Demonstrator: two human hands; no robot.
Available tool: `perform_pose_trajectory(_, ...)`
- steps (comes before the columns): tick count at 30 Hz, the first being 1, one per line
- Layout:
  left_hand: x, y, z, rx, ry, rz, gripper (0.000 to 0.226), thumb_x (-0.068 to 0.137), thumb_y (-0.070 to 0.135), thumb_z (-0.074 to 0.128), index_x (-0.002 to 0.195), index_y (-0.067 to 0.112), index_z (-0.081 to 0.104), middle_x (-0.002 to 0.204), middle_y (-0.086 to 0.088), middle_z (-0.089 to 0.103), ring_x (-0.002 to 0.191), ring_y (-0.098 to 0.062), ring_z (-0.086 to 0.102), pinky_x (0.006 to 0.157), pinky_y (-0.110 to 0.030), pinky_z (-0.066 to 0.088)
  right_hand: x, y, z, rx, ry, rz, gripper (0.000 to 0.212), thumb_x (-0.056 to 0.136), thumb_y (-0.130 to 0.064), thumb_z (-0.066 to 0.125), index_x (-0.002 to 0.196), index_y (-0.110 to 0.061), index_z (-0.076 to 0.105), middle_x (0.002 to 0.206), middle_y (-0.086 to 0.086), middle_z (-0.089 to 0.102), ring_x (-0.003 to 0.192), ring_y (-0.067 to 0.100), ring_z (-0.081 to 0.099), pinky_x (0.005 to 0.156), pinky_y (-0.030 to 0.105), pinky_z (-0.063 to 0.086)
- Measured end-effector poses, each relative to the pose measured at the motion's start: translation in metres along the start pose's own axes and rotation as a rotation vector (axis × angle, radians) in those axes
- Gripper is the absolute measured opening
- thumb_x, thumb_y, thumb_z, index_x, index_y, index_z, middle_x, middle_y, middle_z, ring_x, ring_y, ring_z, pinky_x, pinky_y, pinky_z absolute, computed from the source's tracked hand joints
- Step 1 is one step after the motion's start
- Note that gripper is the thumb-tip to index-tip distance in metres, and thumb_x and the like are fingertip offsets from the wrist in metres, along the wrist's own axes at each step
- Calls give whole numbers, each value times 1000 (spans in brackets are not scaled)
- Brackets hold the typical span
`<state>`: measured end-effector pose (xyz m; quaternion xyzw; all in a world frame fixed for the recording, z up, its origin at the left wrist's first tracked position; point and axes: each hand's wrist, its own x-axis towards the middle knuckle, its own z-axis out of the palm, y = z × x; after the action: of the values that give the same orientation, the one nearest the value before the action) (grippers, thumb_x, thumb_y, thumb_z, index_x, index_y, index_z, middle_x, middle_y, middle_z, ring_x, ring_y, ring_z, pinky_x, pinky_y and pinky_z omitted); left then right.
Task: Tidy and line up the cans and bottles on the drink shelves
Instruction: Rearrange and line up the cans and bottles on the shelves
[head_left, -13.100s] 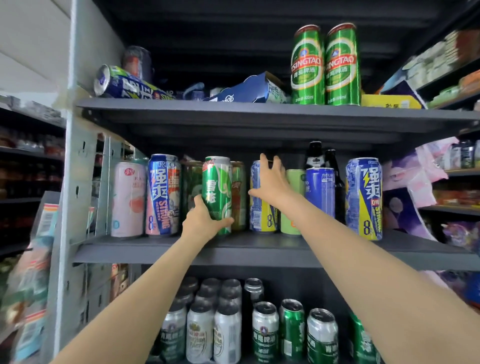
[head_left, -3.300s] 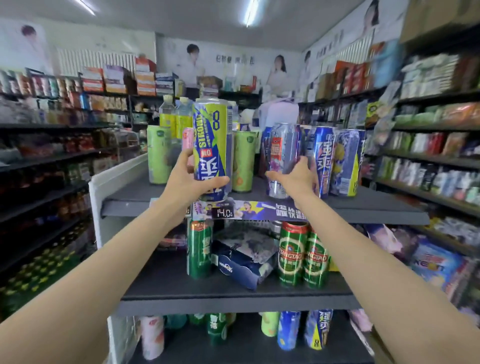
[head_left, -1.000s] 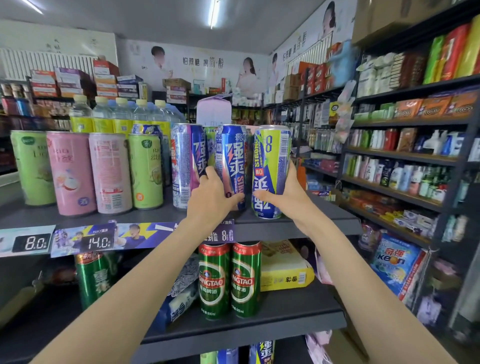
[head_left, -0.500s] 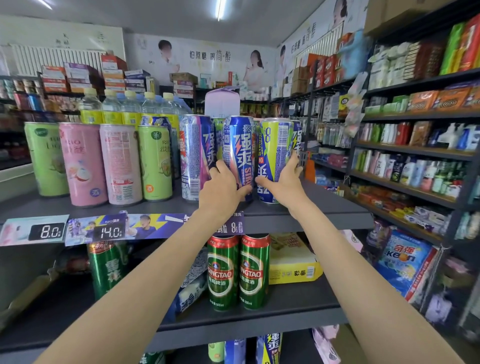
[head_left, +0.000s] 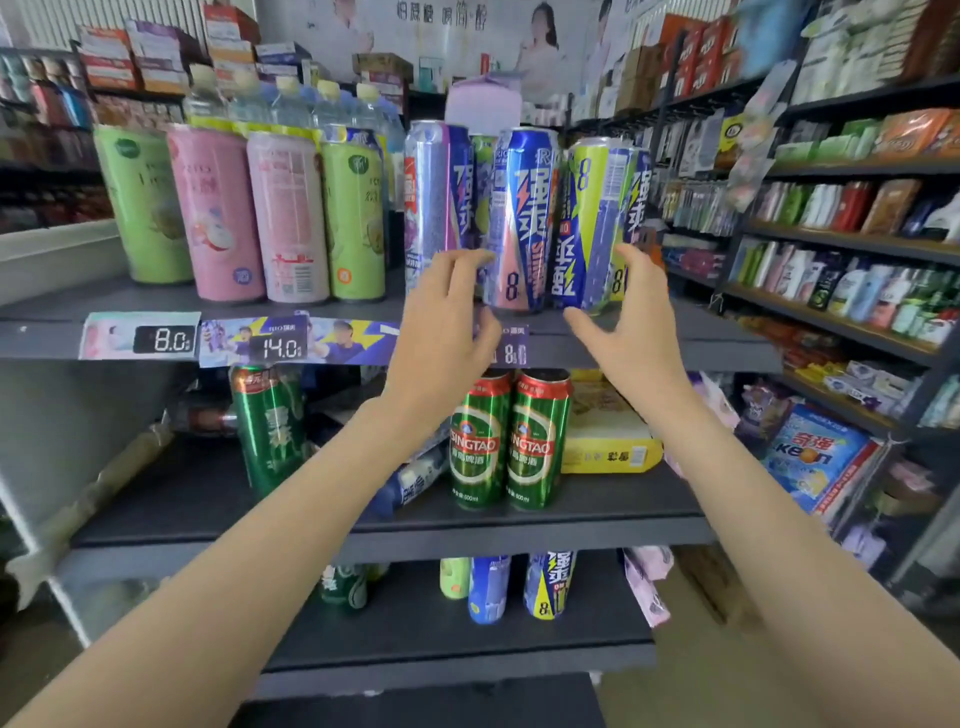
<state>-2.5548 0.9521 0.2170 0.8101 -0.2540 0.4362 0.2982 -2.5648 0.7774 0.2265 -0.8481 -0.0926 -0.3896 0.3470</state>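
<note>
1. Squaring up the front row on the top shelf (head_left: 363, 340): three tall cans standing upright and close together at the front edge, namely the purple-and-silver can (head_left: 441, 202), the blue-and-pink can (head_left: 524, 223) and the blue-and-yellow can (head_left: 589, 228).
2. Judging this group close to done: standing roughly in line, with the blue-and-yellow can turned so that its print is reading sideways rather than facing front.
3. Hovering with the left hand (head_left: 447, 332) in front of the purple-and-silver can and the blue-and-pink can, fingers loosely spread and relaxed, grasping nothing; fingertips (head_left: 475, 257) lying at or just off the can faces, contact too blurred to tell.
4. Holding the right hand (head_left: 631, 332) open just beside the blue-and-yellow can, thumb pointing left under its base, fingers straight near its right side; gripping nothing, touch uncertain.
5. Probably calling next for a light twist of the blue-and-yellow can to bring its label forward, then a nudge back into line, keeping clear of the shelf edge to avoid tipping.
6. Leaving work lower down: the two green Tsingtao cans (head_left: 506, 439) standing neatly side by side on the middle shelf (head_left: 519, 535), but a blue pack (head_left: 415, 478) lying tilted beside them and a lone green can (head_left: 270, 426) standing well to the left.
7. Standing untouched at the left of the top shelf: the green and pink cans (head_left: 249, 213), already in a row.
</note>
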Motion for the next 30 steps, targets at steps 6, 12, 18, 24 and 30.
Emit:
perform_pose_trajectory(6, -130, -52, -26, -27, 53, -218, 30, 81, 9, 43, 110, 5, 53, 106, -9, 51, 95, -18, 43, 82, -32, 37, -109, -3, 36, 29, -24, -170, 38, 81, -5, 65, 116, -3, 51, 118, 12, 47, 114, 17, 43, 100, 13, 29)
perform_pose_trajectory(12, -185, -107, -40, 99, -46, -386, 33, 76, 2, 50, 108, 4, 53, 105, -12, 51, 92, -18, 41, 75, -25, 27, -144, -7, 110, 13, -422, -2, 60, 80, -16, 72, 130, -5, 40, 129, 12, 36, 122, 22, 35, 99, 15, 21)
perform_pose_trajectory(18, -172, -146, -58, -14, 42, -730, 55, 80, 7, 67, 127, -1, 39, 125, -17, 39, 113, -29, 42, 93, -31, 35, -147, -33, 160, -60, -470, -64, 64, 78, -23, 73, 131, -5, 42, 129, 15, 38, 120, 28, 38, 100, 30, 28)
perform_pose_trajectory(24, -151, -184, -40, -218, -134, -964, 93, 78, 19, 74, 147, 13, 12, 143, -14, 34, 127, -30, 41, 100, -35, 35, -123, -51, 192, -267, -507, -114, 65, 84, -31, 67, 138, -11, 35, 135, 11, 39, 127, 29, 33, 113, 43, 15)
perform_pose_trajectory(30, -156, -201, -40, -196, -204, -955, 74, 72, 26, 79, 130, 9, 35, 127, -11, 51, 116, -28, 50, 93, -38, 43, -98, -72, 216, 75, -578, 106, 67, 86, -27, 67, 140, -12, 31, 141, 9, 39, 128, 23, 39, 93, 22, 29)
